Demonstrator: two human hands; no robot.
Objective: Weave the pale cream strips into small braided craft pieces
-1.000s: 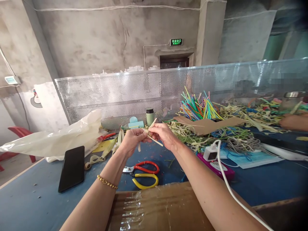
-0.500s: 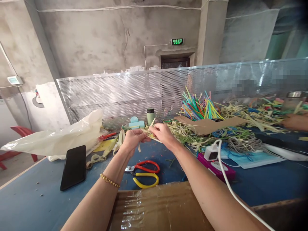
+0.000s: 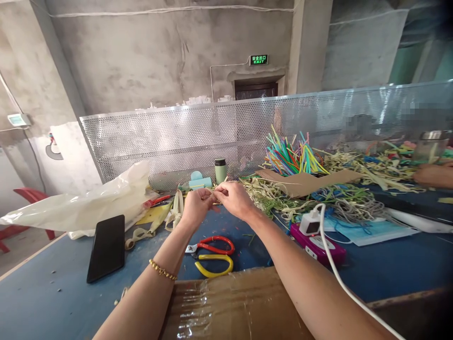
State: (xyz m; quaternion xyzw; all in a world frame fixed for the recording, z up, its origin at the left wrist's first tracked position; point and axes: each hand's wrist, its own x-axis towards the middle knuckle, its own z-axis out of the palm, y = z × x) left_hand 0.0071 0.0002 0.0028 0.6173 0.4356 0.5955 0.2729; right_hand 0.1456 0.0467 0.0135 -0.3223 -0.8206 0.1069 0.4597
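"Two hands, one thin pale strip (image 3: 213,191). State of each grip, please."

"Left grip (image 3: 196,204): fingers bent, thumb and fingertips pinched together. Right grip (image 3: 233,198): likewise, knuckles uppermost, its fingertips meeting those of the left. Both closed on the strip, as far as it shows."

"Location of the strip?"

"Between the two sets of fingertips, raised above the blue bench (image 3: 53,302). Only a sliver is visible; the fingers cover the remainder, so its length and shape cannot be told."

"Items nearest the hands?"

"One green flask (image 3: 220,172), dark lid, upright just beyond the fingertips. One heap of straw-coloured strands (image 3: 264,193), beyond the right wrist and off to the right. One pair of scissors (image 3: 212,257), one handle red, the other yellow, lying between the forearms, nearer the wearer than the strip."

"Remaining stock?"

"One cardboard piece (image 3: 237,307), brown, taped, nearest the wearer. One black phone (image 3: 106,249), flat, left of the left forearm. One gold-coloured bead bracelet (image 3: 162,270), on the left wrist. One purple power block (image 3: 318,245), white plug attached, right of the right forearm. One bundle of coloured stems (image 3: 293,153), behind a strip of cardboard."
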